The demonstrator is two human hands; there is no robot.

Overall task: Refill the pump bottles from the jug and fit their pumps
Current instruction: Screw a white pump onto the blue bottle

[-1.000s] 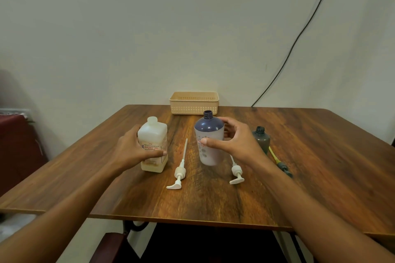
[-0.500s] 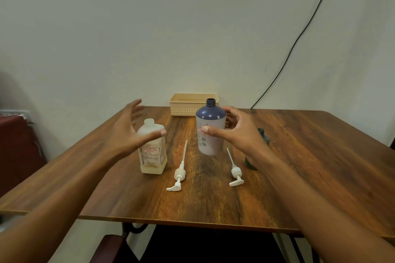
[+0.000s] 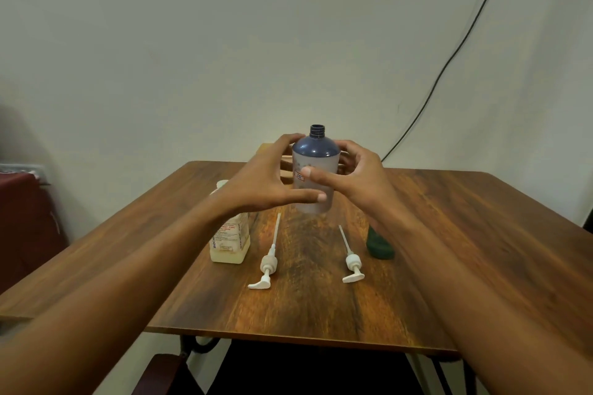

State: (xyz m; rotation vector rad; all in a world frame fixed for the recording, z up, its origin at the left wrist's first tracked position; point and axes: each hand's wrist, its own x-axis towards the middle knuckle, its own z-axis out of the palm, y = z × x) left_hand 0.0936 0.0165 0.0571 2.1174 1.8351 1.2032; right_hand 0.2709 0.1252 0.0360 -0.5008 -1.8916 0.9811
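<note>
A blue-shouldered pump bottle with an open neck is lifted above the table. My right hand grips its right side, thumb across the label. My left hand curls round its left side, thumb under the lower part. The pale jug with yellowish liquid stands on the table at the left, partly hidden by my left forearm. Two white pumps lie flat on the table, one at the left and one at the right. A small dark green bottle stands behind my right wrist, mostly hidden.
The wooden table stands against a pale wall. A beige basket at the back is nearly hidden behind my hands. A black cable runs down the wall at the right. A dark red seat stands at the left.
My left hand left the jug and moved right onto the blue bottle. The bottle rose off the table in my right hand. The view tilted down.
</note>
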